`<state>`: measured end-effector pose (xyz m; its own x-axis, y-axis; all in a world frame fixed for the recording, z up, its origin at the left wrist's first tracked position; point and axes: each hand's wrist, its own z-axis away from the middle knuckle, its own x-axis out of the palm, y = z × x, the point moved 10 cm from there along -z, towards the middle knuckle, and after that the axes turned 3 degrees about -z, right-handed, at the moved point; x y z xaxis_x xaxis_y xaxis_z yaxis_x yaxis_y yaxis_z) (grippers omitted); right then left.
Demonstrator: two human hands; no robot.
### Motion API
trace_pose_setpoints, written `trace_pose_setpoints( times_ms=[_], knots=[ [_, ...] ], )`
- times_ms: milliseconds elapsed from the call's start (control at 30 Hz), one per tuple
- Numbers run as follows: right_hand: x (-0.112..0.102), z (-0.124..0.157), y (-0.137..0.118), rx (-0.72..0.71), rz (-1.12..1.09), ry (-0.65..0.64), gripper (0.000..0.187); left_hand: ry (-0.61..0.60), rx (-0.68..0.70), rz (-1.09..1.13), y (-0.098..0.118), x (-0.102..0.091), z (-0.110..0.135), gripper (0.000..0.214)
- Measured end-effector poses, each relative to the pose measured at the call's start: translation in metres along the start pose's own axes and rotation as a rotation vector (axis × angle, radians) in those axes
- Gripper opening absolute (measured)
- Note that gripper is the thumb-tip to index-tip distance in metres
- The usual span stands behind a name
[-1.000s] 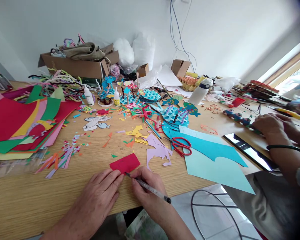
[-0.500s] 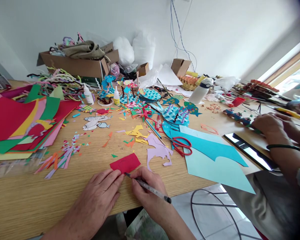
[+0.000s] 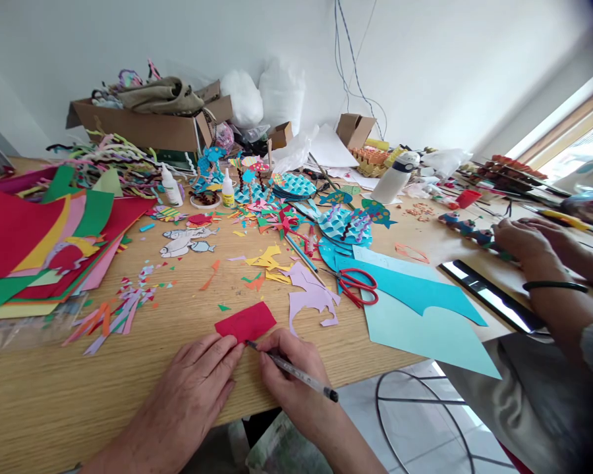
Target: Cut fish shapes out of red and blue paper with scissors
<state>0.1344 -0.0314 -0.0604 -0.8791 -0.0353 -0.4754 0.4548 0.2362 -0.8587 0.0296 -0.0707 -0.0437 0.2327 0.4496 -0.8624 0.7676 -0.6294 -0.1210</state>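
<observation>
Red paper piece (image 3: 246, 320): flat on the table at seven o'clock, pen at its near edge

We take clock directions from the centre of the head view, with twelve towards the wall (image 3: 178, 39). Largest is the wooden table (image 3: 79, 395), spanning most of the view. At ten we note a cardboard box (image 3: 133, 130) with brown cloth (image 3: 161, 96) heaped on top. At nine lies a loose stack of coloured sheets (image 3: 20, 230). At four we record a pale teal sheet (image 3: 420, 339), partly covered by a bright blue cut piece (image 3: 410, 286) with a curved notch. A white bottle (image 3: 388, 185) stands at two. At three are a co-worker's hands (image 3: 521, 240), near a phone (image 3: 491, 296) lying on the table.

We find the left hand (image 3: 192, 382) at seven, palm down, fingers close together, tips at the near edge of the red paper; nothing is clamped in it. The right hand (image 3: 296, 372) at six has thumb and fingers clamped on a clear pen (image 3: 304, 377), its point just beside the left fingertips. We cannot tell whether that point touches the paper.

Red-handled scissors (image 3: 358, 286) lie at four, partly over the blue piece. Between five and six, a lavender scrap (image 3: 310, 301) rests just beside the red paper. Smallest, at nine, are white fish cutouts (image 3: 180, 246).
</observation>
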Motion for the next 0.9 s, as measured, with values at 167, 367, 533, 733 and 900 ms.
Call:
trace_pose_setpoints(
  times_ms=[167, 367, 533, 733, 900],
  knots=[
    [-0.0019, 0.0007, 0.0003, 0.015, -0.005, 0.011, 0.011, 0.006, 0.024, 0.005, 0.0013, -0.0026, -0.0019, 0.032],
    [-0.0039, 0.0017, 0.0031, 0.045, -0.001, 0.031, 0.011, 0.006, 0.018, -0.001, 0.0005, -0.0008, -0.0004, 0.033],
    [-0.0055, 0.001, 0.0049, 0.051, 0.012, 0.05, 0.01, -0.013, 0.011, 0.015, -0.0005, 0.0025, 0.0022, 0.032],
    [-0.0058, 0.0029, 0.0079, 0.049, 0.015, 0.068, 0.01, -0.029, -0.022, 0.03, -0.0032, 0.0059, 0.0043, 0.034],
    [-0.0062, 0.0036, 0.0075, 0.034, 0.021, 0.087, 0.009, -0.017, 0.007, 0.014, -0.0013, 0.0023, 0.0015, 0.033]
  ],
)
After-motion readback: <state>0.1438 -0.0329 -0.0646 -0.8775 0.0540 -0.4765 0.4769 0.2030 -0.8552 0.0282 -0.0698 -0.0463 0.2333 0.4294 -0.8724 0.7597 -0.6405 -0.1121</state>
